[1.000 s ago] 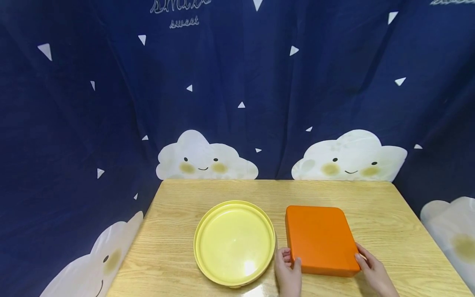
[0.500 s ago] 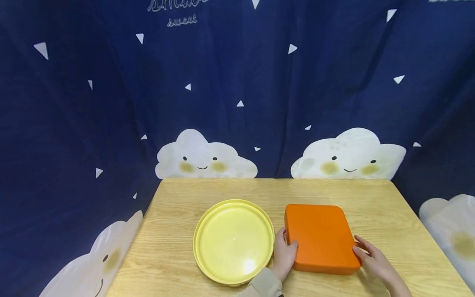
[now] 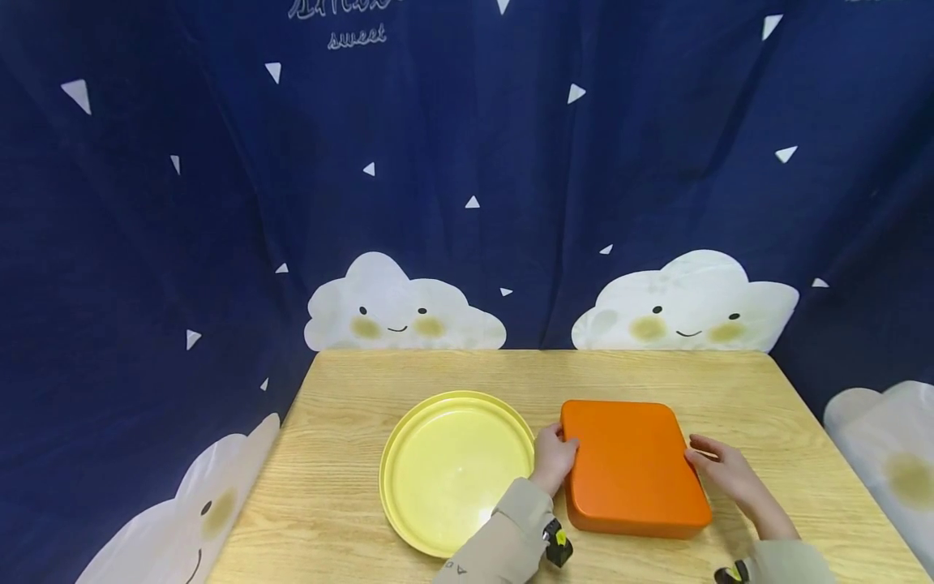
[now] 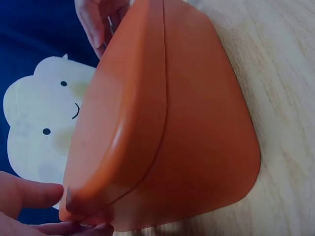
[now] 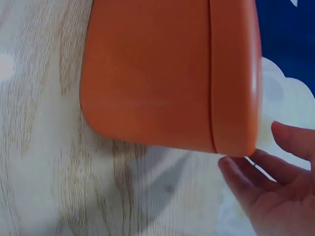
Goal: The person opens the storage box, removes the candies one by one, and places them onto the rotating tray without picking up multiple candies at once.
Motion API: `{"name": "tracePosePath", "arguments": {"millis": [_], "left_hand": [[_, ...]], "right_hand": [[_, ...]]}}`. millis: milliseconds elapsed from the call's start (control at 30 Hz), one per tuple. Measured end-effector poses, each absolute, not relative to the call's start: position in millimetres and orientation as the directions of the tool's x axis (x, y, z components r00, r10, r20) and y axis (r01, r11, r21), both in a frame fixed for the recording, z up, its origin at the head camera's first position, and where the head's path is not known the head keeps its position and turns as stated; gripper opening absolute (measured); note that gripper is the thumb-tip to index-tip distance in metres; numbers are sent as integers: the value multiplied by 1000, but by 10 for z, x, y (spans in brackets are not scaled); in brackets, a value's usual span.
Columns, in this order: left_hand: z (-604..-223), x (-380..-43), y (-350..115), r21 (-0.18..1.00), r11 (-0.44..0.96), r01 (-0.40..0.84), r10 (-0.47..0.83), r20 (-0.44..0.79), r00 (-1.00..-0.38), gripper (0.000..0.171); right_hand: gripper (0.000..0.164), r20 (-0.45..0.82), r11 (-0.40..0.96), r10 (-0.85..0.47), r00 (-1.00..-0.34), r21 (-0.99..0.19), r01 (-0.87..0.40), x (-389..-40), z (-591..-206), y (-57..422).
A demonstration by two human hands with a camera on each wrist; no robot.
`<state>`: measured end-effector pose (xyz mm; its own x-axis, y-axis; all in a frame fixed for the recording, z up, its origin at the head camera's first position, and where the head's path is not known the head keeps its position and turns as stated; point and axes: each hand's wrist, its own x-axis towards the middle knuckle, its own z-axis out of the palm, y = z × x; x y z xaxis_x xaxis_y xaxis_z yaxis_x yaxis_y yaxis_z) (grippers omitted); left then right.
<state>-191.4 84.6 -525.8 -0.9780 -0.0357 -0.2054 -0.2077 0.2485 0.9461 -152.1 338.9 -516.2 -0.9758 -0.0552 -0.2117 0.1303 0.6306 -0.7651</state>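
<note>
1. Right, so the orange box [image 3: 631,462] rests on the wooden table [image 3: 350,422], in its right half, between my two hands, with its smooth top facing up. From my left wrist a seam [image 4: 166,88] shows, running round its side beneath the lid [image 4: 106,113].

2. My left hand [image 3: 552,458] is at the box's left edge, pinching the lid's rim near a corner: thumb [image 4: 42,195] against the top, fingertips against the side below it.

3. My right hand [image 3: 722,469] is at the box's right edge, toward the far side. Its thumb [image 5: 294,140] is spread from the fingers, with a gap between thumb and lid in the right wrist view. The fingertips lie right at the lid's corner; I cannot tell whether they press on it.

4. Just left of the box lies a round yellow tray [image 3: 452,470], its right edge partly covered by my beige left sleeve [image 3: 503,535]. A small black and yellow device [image 3: 558,545] sits by that cuff.

5. Behind the table hangs a dark blue curtain [image 3: 438,235] printed with white triangles and smiling clouds [image 3: 686,304].
</note>
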Motion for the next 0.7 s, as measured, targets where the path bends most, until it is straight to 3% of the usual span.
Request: {"name": "tracePosePath", "arguments": {"millis": [167, 367, 533, 700], "left_hand": [[-5289, -1929, 833, 938, 297, -181, -47, -175, -984, 25], [-5314, -1923, 819, 951, 260, -169, -67, -157, -985, 22], [-5297, -1943, 803, 947, 199, -252, -59, -245, -968, 20], [-5296, -1983, 824, 927, 148, -343, -62, -338, -939, 26]], "right_hand": [[54, -235, 635, -47, -971, -758, 152, -1631, -5196, 3356], [51, -231, 628, -39, -972, -762, 156, -1628, -5255, 3352], [53, -243, 562, -103, -964, -814, 145, -1611, -5245, 3386], [64, -299, 402, -225, -928, -896, 191, -1629, -5221, 3487]]}}
